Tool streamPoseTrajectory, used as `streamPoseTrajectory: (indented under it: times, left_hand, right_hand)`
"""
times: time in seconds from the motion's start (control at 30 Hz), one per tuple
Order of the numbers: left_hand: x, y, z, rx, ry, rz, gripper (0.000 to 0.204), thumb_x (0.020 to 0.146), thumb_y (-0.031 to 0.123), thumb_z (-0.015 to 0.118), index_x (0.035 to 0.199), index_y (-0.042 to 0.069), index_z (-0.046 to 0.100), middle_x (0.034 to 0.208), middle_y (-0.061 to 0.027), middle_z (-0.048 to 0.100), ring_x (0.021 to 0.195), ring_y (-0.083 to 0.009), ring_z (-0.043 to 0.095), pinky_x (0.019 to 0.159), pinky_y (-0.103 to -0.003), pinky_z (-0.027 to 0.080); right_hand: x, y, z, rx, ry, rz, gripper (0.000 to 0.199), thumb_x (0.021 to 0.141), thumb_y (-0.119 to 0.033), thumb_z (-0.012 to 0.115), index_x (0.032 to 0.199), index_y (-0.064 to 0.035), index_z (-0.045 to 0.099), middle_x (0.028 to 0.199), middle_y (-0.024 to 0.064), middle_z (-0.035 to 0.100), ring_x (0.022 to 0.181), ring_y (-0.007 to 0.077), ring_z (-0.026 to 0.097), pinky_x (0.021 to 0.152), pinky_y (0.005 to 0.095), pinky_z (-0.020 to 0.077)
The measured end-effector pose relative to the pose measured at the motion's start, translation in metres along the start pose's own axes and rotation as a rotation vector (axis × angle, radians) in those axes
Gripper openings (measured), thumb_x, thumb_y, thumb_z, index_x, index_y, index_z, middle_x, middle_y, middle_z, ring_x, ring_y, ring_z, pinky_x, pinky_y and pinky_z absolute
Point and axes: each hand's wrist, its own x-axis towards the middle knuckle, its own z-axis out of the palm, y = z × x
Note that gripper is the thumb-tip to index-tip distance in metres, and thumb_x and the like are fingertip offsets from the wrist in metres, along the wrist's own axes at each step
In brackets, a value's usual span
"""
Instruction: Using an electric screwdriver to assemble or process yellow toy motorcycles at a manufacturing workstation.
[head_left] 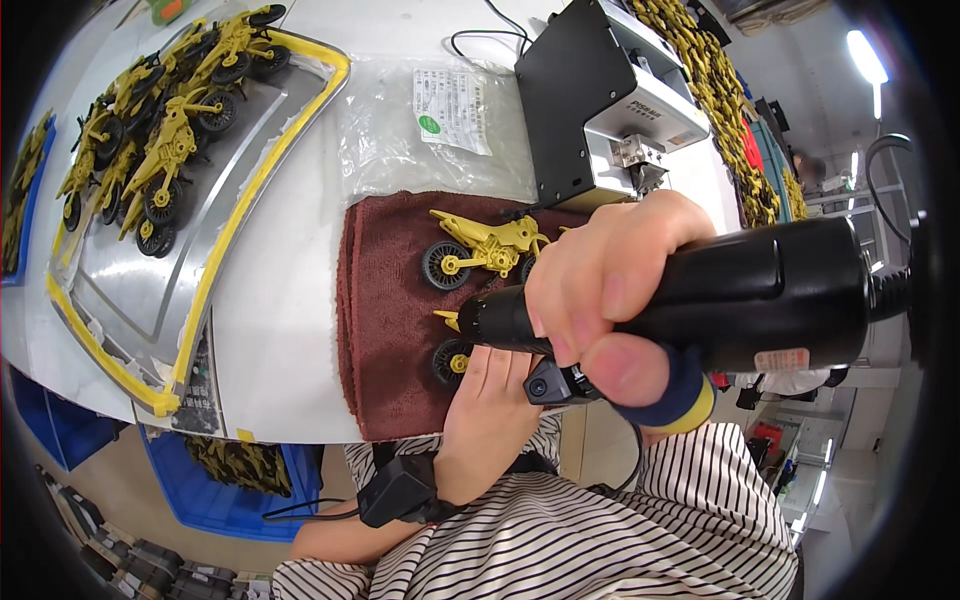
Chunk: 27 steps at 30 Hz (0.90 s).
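Observation:
My right hand (620, 280) is wrapped round a black power screwdriver (760, 290), which lies across the view with its nose pointing left. Under that nose is a yellow toy motorcycle (455, 360), mostly hidden; one black wheel and a yellow tip show. My left hand (490, 425) holds this toy down on the brown cloth (385, 300), its fingertips partly covered by the screwdriver. Just beyond, a second yellow toy motorcycle (490, 245) lies on its side on the same cloth, its right end hidden behind my right hand.
Many toy motorcycles (165, 150) are heaped on a yellow-edged metal tray (250, 170) at the left. A clear plastic bag (375, 140) lies behind the cloth. A black-and-silver machine (575, 110) stands at the back. Below the table edge sits a blue bin (190, 500) with parts.

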Motion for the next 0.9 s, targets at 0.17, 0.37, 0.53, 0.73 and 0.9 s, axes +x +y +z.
streamPoseTrajectory:
  times: [0.17, 0.37, 0.53, 0.73, 0.9]
  left_hand:
    - [-0.011, -0.007, 0.003, -0.024, -0.067, -0.092, 0.052, 0.069, 0.021, 0.054, 0.117, 0.001, 0.049, 0.12, -0.0135, 0.047, 0.117, -0.0284, 0.041, 0.103, -0.042, 0.028]
    - [0.005, -0.002, -0.008, 0.114, -0.141, -0.133, 0.055, 0.07, 0.025, 0.054, 0.122, 0.006, 0.046, 0.127, -0.0165, 0.044, 0.122, -0.0284, 0.038, 0.105, -0.038, 0.024]
    - [0.017, 0.003, -0.036, -0.072, -0.259, -0.125, 0.102, 0.053, 0.047, 0.075, 0.134, 0.004, 0.031, 0.134, -0.0231, 0.032, 0.127, -0.0372, 0.029, 0.103, -0.046, 0.023]
    - [0.058, -0.031, -0.086, -0.064, -0.006, 0.015, 0.072, 0.065, 0.036, 0.071, 0.123, 0.002, 0.046, 0.117, -0.0159, 0.052, 0.115, -0.032, 0.044, 0.101, -0.049, 0.026]
    - [0.095, -0.081, -0.083, -0.024, -0.044, 0.115, 0.045, 0.067, 0.024, 0.069, 0.104, 0.002, 0.056, 0.104, -0.0112, 0.057, 0.102, -0.0289, 0.05, 0.093, -0.041, 0.034]
  right_hand:
    - [0.014, 0.018, 0.007, 0.077, -0.128, -0.187, 0.029, 0.069, -0.005, 0.07, 0.083, -0.009, 0.045, 0.065, 0.0016, 0.051, 0.054, 0.0134, 0.051, 0.055, 0.0285, 0.0435]
    - [-0.005, 0.004, -0.006, 0.378, 0.092, -0.354, 0.023, 0.072, -0.003, 0.064, 0.084, -0.0085, 0.045, 0.069, 0.0034, 0.05, 0.053, 0.0151, 0.05, 0.054, 0.0318, 0.0408]
    - [-0.035, -0.043, -0.068, 0.246, 0.4, -0.581, 0.019, 0.068, -0.004, 0.053, 0.082, -0.0072, 0.04, 0.07, 0.0026, 0.041, 0.059, 0.0122, 0.04, 0.063, 0.0284, 0.0332]
    - [-0.021, -0.028, -0.113, 0.106, 0.589, -0.604, 0.013, 0.069, -0.005, 0.054, 0.078, -0.0042, 0.045, 0.065, 0.0049, 0.044, 0.058, 0.0152, 0.043, 0.062, 0.0315, 0.0364]
    - [-0.003, -0.017, -0.115, 0.048, 0.611, -0.621, 0.011, 0.07, -0.005, 0.056, 0.078, -0.0018, 0.048, 0.062, 0.0069, 0.047, 0.055, 0.0174, 0.047, 0.06, 0.033, 0.0407]
